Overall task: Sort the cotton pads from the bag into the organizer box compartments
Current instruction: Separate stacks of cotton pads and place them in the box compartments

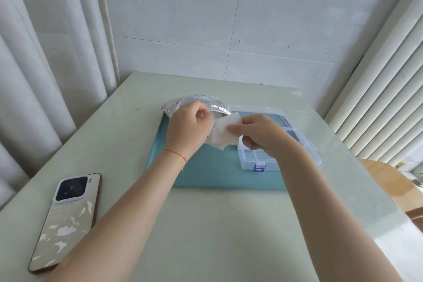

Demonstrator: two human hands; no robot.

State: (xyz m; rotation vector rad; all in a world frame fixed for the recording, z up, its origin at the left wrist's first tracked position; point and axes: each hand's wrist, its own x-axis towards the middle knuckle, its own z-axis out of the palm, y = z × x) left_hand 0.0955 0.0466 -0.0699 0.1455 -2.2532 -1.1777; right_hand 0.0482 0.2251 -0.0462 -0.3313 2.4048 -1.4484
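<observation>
- The bag is gripped at its mouth by the left hand, fingers curled round the foil, just above centre frame on the teal mat.
- A few cotton pads are pinched between thumb and fingers of the right hand, so neither hand is spread flat.
- Honestly, the pull is probably best done slowly, with the bag kept steady so the rest isn't dragged out too.
- A thin stack seems to be caught rather than one pad; it should likely be thinned out before dropping in.
- The organizer box sits right of centre, lid open, partly covered by the right hand. Which compartments are already filled can't really be told from here.
- The pads look white, squarish, soft and floppy, corners drooping a bit.
- The bag looks silvery and crinkled, with printing that's too small to be read.
</observation>
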